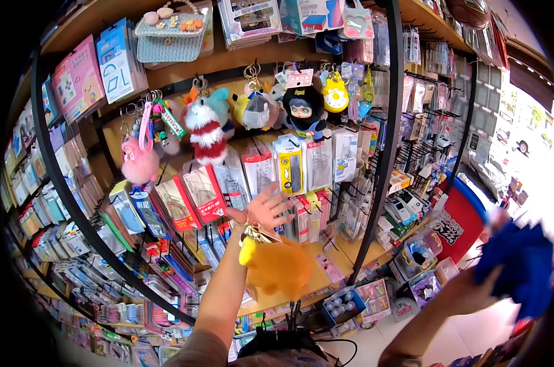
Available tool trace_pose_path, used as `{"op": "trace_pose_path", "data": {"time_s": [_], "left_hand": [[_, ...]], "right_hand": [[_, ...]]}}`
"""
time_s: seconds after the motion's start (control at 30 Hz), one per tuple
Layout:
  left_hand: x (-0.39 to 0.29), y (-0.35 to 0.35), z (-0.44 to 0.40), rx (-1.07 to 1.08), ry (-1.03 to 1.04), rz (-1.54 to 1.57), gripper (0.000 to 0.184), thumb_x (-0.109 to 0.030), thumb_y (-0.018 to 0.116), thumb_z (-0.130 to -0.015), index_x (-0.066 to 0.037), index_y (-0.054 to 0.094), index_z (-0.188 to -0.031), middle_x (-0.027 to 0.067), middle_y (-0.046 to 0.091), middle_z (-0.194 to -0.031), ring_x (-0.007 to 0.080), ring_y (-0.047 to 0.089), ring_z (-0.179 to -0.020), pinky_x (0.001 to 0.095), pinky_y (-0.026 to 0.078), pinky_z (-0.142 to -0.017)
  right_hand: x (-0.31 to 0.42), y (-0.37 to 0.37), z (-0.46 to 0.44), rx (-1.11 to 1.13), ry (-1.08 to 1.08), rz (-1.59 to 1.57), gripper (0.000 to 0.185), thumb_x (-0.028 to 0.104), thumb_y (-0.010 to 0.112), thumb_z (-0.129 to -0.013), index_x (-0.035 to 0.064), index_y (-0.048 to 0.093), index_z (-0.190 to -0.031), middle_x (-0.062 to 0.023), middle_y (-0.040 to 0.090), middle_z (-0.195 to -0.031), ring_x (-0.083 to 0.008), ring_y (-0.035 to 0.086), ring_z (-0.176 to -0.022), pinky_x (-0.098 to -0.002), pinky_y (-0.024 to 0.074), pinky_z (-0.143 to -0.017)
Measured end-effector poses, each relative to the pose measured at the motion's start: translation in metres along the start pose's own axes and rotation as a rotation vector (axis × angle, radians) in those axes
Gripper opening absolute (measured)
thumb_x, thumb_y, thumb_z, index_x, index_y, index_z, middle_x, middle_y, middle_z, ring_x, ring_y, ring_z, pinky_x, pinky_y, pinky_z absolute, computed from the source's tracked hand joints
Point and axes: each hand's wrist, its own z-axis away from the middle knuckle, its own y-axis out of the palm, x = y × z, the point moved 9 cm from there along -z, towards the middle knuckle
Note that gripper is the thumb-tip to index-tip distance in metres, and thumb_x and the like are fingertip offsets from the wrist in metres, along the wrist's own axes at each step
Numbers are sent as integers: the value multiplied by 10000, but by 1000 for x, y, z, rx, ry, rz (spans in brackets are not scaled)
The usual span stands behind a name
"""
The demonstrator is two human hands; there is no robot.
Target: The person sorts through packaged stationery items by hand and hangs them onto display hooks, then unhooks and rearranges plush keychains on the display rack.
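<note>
My left hand is raised before the rack with its fingers spread. From a metal ring by its thumb dangles an orange plush keychain, blurred, with a small yellow charm beside it. Off to the right, my right hand is closed on a dark blue cloth, smeared by motion; the fingers are partly hidden by it. Above my left hand hang other keychains: a black-hooded doll, a red-and-white plush, a grey-and-yellow plush and a pink pompom.
Packaged stationery hangs on hooks behind my left hand. A black upright post stands between my hands. Low down are a box of pale balls and plastic bins. A red panel with a blue edge stands by the bright doorway.
</note>
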Motion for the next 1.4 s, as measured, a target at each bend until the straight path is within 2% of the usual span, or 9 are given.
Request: {"op": "trace_pose_path", "data": {"time_s": [0.17,0.33,0.53,0.6,0.77,0.9,1.13,1.27,1.4], "left_hand": [[1,14,-18,77,4,13,1213,-708,610,-568,-50,42,-1413,184,233,-1425,355,211,-1320,558,138,-1062],[-31,-18,6,-30,170,39,1183,-738,573,-583,-133,9,-1428,101,156,-1471,320,197,-1328,557,109,-1064],[-51,-17,11,185,190,67,1100,-685,548,-677,-102,-11,-1424,135,107,-1476,342,122,-1349,562,92,-1063],[-50,-12,8,220,198,85,1104,-686,547,-677,-102,-19,-1424,134,91,-1479,338,96,-1355,557,72,-1067],[-44,-15,-10,222,228,141,1158,-759,521,-614,-113,9,-1428,129,143,-1471,314,130,-1350,564,55,-1058],[-51,-26,-1,-65,102,-64,1195,-753,561,-549,-97,77,-1423,163,214,-1442,359,272,-1293,575,220,-1025],[-60,-27,7,-195,120,-138,1209,-716,618,-512,-82,119,-1412,170,253,-1422,343,279,-1295,560,241,-1031],[-47,-35,10,-165,63,-130,1177,-690,619,-539,-75,125,-1412,177,249,-1424,349,286,-1293,541,244,-1037],[-33,-42,13,-203,18,-127,1167,-694,612,-537,-88,135,-1414,167,253,-1427,331,303,-1288,528,265,-1029]], "right_hand": [[-2,56,325,1990,-589,-253,307,56,524,-757,10,557,-1059,-103,566,-968,-236,538,-848,-324,428,-783],[-46,88,233,2026,36,-104,387,-28,516,-686,-40,560,-1070,-89,558,-1103,-248,534,-1029,-310,382,-951],[-52,81,23,364,833,-687,382,-68,531,-647,-63,583,-1026,-184,565,-1057,-272,563,-976,-323,492,-805],[-2,42,6,157,201,-132,371,36,536,-714,-10,531,-1082,-163,559,-1036,-267,573,-896,-352,479,-758],[17,53,342,1891,-614,-364,151,144,542,-693,85,593,-822,-126,559,-832,-279,557,-759,-400,445,-616],[-47,53,336,2421,-135,-27,315,168,512,-742,108,644,-1021,-192,617,-958,-322,598,-887,-375,470,-783],[-67,127,79,678,807,-439,428,-68,529,-666,55,620,-1065,-183,530,-1113,-284,561,-918,-340,450,-805],[31,61,44,298,-232,834,426,239,587,-829,27,539,-1196,-203,479,-1195,-282,554,-963,-355,461,-795],[8,88,211,1331,-419,99,326,239,517,-770,70,571,-1044,-181,494,-1001,-302,541,-882,-405,435,-754]]}}
